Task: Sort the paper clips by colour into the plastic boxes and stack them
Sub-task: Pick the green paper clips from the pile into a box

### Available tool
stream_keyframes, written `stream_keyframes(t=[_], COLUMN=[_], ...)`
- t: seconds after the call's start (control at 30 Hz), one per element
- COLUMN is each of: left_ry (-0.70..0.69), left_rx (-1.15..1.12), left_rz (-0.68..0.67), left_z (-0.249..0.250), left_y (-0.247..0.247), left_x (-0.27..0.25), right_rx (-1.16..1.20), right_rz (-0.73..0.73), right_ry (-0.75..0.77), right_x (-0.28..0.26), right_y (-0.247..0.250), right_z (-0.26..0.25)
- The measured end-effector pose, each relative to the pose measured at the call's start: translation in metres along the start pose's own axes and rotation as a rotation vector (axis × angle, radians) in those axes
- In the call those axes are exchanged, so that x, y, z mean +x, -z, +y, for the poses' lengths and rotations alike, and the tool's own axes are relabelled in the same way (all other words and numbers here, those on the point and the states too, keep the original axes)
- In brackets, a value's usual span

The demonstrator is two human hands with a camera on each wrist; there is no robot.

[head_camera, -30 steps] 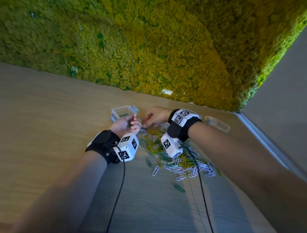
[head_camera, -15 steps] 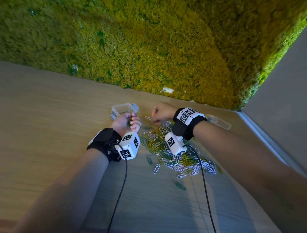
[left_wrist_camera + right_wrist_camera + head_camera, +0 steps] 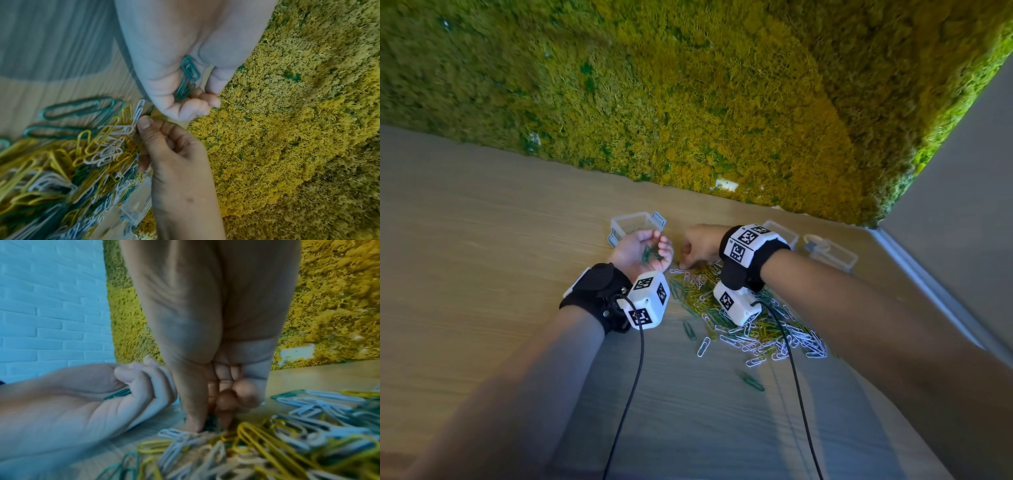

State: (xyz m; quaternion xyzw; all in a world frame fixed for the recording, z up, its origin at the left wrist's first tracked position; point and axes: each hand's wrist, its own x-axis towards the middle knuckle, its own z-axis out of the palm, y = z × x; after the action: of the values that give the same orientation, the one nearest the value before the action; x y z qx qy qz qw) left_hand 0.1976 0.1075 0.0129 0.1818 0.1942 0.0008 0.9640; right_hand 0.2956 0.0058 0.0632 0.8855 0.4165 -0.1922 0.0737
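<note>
Left hand [image 3: 642,253] cupped palm-up, fingers curled round slim green wire clips [image 3: 188,76] — long axes along the palm — while right hand [image 3: 700,244] pinches into the glossy mixed pile [image 3: 743,325] at frame centre, clear box [image 3: 635,222] just above

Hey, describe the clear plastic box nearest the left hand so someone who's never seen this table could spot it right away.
Start at the moss wall behind the wooden table. In front of it, just beyond the left hand, stands an open clear box with grey clasps. Unlike the other clear boxes, it sits left of the paper clip pile.
</note>
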Motion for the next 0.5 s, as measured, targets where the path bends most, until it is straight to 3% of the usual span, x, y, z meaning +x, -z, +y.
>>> stream_keyframes(t=[0.2,0.37,0.5], left_ry=[-0.018,-0.021,-0.025], left_rx=[0.034,0.003,0.014], left_rz=[0.003,0.003,0.014], left_z=[0.001,0.002,-0.001], left_y=[0.002,0.004,0.0], left_x=[0.001,0.002,-0.003], right_rx=[-0.113,0.067,0.484], right_rz=[-0.033,-0.097,0.014], right_ry=[0.032,0.024,0.089], right_x=[-0.001,-0.004,-0.017], right_y=[0.002,0.002,0.03], right_z=[-0.008,0.014,0.022])
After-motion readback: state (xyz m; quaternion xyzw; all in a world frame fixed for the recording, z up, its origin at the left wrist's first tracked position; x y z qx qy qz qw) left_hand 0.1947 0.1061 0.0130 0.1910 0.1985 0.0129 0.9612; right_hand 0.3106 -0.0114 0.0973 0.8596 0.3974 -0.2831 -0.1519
